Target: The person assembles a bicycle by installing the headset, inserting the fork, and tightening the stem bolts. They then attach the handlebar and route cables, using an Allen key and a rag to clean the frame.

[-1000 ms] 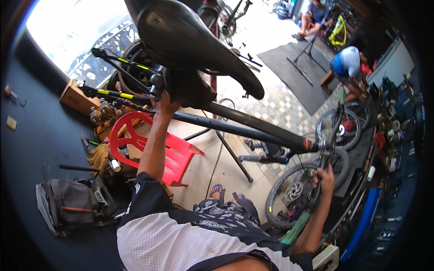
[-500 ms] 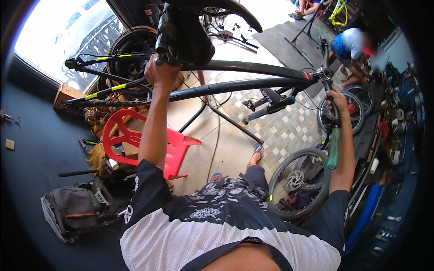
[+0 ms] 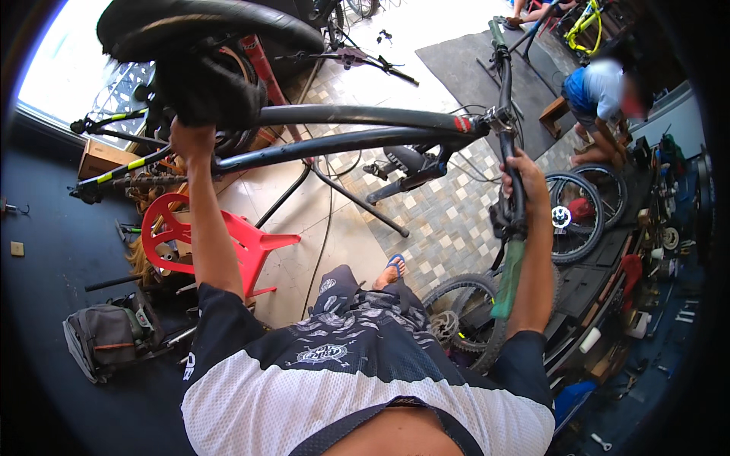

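Note:
In the head view a black bicycle frame [image 3: 327, 143] with yellow marks on its rear stays spans the scene at chest height. Its rear end points left. My left hand [image 3: 194, 140] is closed on the frame by the seat tube, just under a dark clamp-like part [image 3: 209, 87] and the black saddle [image 3: 220, 26]; most of its fingers are hidden. My right hand [image 3: 528, 182] wraps round the handlebar [image 3: 508, 152], between the stem and the green grip [image 3: 509, 281] nearest me. No wheel shows in the fork [image 3: 414, 178].
A red plastic chair [image 3: 247, 239] stands under the frame, beside the repair stand's leg [image 3: 357, 201]. Wheels [image 3: 471, 304] lie low to the right, by a cluttered tool bench. A grey bag [image 3: 114, 342] sits at the left. A co-worker [image 3: 597, 99] bends over at the far right.
The bicycle frame and both hands have shifted left in view. The handlebar has turned, bringing its green grip lower and further left. The saddle shows more fully now.

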### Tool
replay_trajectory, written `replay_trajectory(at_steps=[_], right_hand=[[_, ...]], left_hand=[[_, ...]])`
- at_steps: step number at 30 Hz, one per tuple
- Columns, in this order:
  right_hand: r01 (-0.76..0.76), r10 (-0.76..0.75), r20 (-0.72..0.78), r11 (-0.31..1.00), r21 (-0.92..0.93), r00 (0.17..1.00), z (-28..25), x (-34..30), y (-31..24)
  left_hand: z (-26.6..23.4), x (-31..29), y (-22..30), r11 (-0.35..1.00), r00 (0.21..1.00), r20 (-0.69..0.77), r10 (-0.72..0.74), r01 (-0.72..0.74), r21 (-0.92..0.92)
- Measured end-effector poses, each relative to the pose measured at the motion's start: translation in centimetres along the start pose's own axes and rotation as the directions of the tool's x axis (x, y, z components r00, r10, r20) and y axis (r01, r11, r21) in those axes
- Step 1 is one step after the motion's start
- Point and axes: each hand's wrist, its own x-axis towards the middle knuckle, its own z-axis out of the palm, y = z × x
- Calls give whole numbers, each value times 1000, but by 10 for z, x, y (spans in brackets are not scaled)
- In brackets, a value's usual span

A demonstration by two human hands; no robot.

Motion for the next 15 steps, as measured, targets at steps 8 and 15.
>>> replay_trajectory(at_steps=[8,15], right_hand=[[51,-51,25,999,-2,998,39,11,-36],[97,-85,86,984,-147,993,75,130,-95]], left_hand=[[65,-29,-87,972,979,-104,175,-155,176],[90,-44,-60,978,915,-354,192,-210,-13]])
